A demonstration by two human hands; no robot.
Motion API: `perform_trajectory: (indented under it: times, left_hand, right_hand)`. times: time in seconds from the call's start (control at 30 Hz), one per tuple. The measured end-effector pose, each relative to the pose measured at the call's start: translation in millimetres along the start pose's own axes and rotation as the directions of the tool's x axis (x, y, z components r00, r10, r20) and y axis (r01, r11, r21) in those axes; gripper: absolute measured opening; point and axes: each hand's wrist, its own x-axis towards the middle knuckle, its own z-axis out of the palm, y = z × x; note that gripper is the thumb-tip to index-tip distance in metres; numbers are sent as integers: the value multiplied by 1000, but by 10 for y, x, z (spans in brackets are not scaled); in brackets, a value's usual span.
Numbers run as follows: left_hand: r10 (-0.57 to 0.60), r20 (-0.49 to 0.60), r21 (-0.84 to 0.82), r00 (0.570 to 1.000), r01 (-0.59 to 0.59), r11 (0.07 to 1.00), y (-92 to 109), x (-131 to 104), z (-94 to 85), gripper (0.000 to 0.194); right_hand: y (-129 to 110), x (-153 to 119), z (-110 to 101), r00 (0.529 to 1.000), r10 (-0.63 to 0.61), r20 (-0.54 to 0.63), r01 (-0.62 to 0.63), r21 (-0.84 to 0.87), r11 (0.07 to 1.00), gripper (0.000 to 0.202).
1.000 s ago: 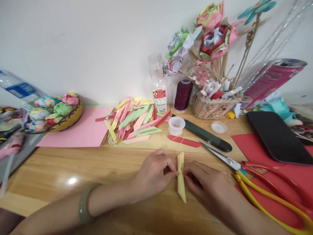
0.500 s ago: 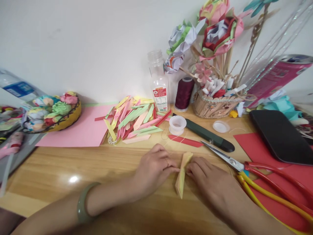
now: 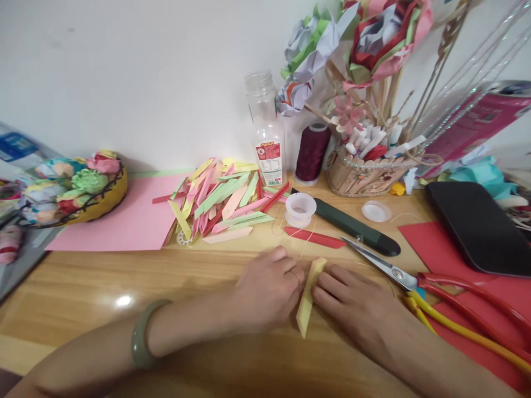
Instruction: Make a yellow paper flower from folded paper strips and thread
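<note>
Both hands meet at a folded yellow and peach paper strip [image 3: 309, 301] near the front of the table. My left hand [image 3: 269, 287] is closed at its left edge, the fingertips partly hidden and slightly blurred. My right hand [image 3: 352, 296] grips the strip from the right, fingers bent together. A thin thread [image 3: 302, 249] runs from a small white spool [image 3: 300, 210] down toward my left hand. Behind the hands lies a red paper strip [image 3: 315, 237]. Left of the spool is a pile of folded colored strips [image 3: 226, 196].
Open scissors [image 3: 398, 275] lie at the right, beside a green cutter [image 3: 357, 226], a black phone-like slab [image 3: 481, 229] and red paper [image 3: 423, 243]. A clear bottle [image 3: 267, 132], purple thread cone [image 3: 313, 155] and pen basket [image 3: 365, 177] stand behind. Pink paper [image 3: 136, 215] lies left.
My left hand has moved right, closer against the strip, its fingers more curled. The strip looks narrower and flatter. The camera view has shifted slightly.
</note>
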Motion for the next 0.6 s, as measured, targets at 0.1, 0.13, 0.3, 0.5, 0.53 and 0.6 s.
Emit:
perform_trajectory:
  times: [0.1,0.13,0.3,0.5,0.53,0.6]
  left_hand:
    - [18,-32,4,999,-18,1000,-1,-5,2,25]
    - [20,-35,0,999,-20,1000,-4,-5,-3,25]
    - [-5,-26,-132,1000,1,991,-55,-5,-36,23]
    - [-18,1,-247,1000,18,969,-115,-3,-30,18]
    - [-18,-3,-243,1000,17,970,-113,-1,-26,18]
    - [-17,-15,-226,1000,13,974,-104,2,-19,18]
  right_hand:
    - [40,-1,10,999,-36,4,36,25,999,14]
    - [44,2,3,999,-38,-5,38,14,999,14]
    - [17,20,-72,996,4,-89,-7,-38,999,25]
    - [-55,22,-162,991,91,-103,-83,76,994,31]
    - [-70,25,-174,990,97,-100,-89,85,992,31]
    - [-99,33,-191,986,129,-110,-121,78,990,30]
